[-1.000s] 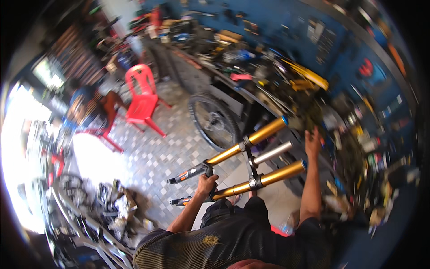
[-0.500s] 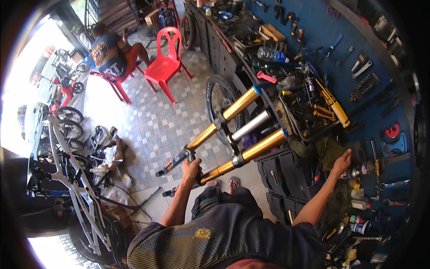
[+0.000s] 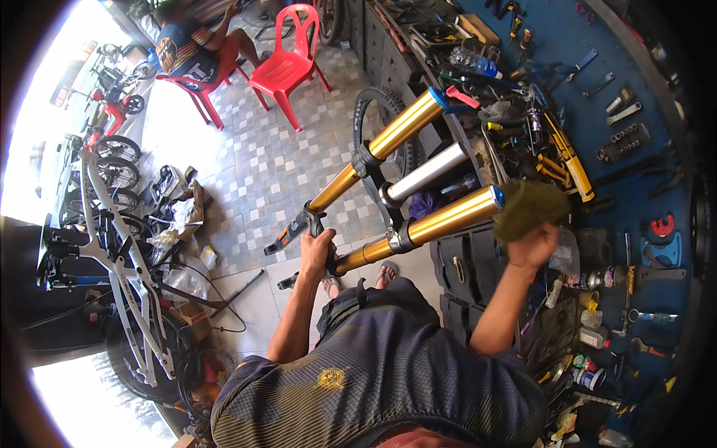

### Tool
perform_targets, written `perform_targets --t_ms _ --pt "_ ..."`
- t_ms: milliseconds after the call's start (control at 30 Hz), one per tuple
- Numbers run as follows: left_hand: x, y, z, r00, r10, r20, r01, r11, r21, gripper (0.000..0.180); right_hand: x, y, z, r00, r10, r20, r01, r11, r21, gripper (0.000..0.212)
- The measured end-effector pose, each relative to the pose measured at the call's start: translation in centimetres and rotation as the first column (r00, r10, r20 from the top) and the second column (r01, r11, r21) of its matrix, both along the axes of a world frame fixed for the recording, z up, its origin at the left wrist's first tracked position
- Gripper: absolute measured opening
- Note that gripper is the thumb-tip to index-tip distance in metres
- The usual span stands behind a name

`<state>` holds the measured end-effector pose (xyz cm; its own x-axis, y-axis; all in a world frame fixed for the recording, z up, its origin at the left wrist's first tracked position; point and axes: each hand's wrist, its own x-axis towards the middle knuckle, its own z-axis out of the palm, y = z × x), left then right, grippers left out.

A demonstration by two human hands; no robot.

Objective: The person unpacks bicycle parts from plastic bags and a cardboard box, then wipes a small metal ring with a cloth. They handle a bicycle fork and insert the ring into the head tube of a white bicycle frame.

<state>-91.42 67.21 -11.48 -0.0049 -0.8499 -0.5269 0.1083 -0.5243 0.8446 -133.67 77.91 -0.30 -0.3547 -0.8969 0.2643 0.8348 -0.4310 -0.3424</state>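
Observation:
A bicycle suspension fork (image 3: pixel 448 219) with two gold tubes, blue end caps and a silver steerer tube (image 3: pixel 427 174) between them slants across the middle of the view. My left hand (image 3: pixel 318 251) is closed around its dark lower part, between the two legs. In my right hand (image 3: pixel 533 248) is a bunched olive-green rag (image 3: pixel 532 210). The rag is beside the blue cap (image 3: pixel 498 197) of the nearer gold tube; whether it touches the cap I cannot tell. My right fingers are partly hidden behind the cloth.
Tools crowd the workbench (image 3: pixel 489 153) and the blue wall panel (image 3: pixel 597 179) on the right. A bicycle wheel (image 3: pixel 358 123) stands behind the fork. At left is a white bike frame (image 3: pixel 112 254). Farther off, a seated person (image 3: pixel 196 52) is near a red chair (image 3: pixel 287 71).
My right hand has swung left from the bench side, bringing the rag to the fork's near upper end. My left hand keeps its grip, and the whole view has shifted slightly.

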Motion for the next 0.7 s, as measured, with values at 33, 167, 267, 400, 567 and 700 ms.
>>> perform_targets --t_ms 33,167,267,400,567,700 --pt "0.5 0.1 0.1 1.000 -0.004 -0.010 0.004 1.000 -0.005 0.017 1.2 -0.8 -1.5 0.999 -0.021 0.035 0.019 0.998 0.060 0.053" --pt "2.7 0.5 1.1 0.997 -0.028 -0.071 0.028 1.000 -0.011 0.017 7.2 -2.3 -5.5 0.880 -0.132 -0.456 0.290 0.910 0.297 0.045" --pt "3.9 0.7 1.5 0.994 -0.041 -0.104 0.040 0.999 -0.018 0.017 11.0 -2.9 -6.2 0.941 0.098 -0.325 0.034 0.925 0.379 0.040" --pt "4.8 0.8 2.1 0.991 -0.078 -0.112 0.077 0.997 -0.015 0.017 14.9 -4.1 -5.0 0.910 0.369 -0.188 -0.277 0.880 0.387 0.035" --pt "4.7 1.1 1.5 0.989 -0.069 -0.129 0.065 0.997 -0.037 0.016 18.4 -6.6 -2.5 0.788 0.612 0.065 -0.604 0.750 0.269 0.029" --pt "4.2 1.6 1.9 0.992 -0.082 -0.094 0.077 0.995 -0.055 0.019 20.9 -8.7 -2.1 0.771 0.636 0.045 -0.621 0.733 0.278 0.024"
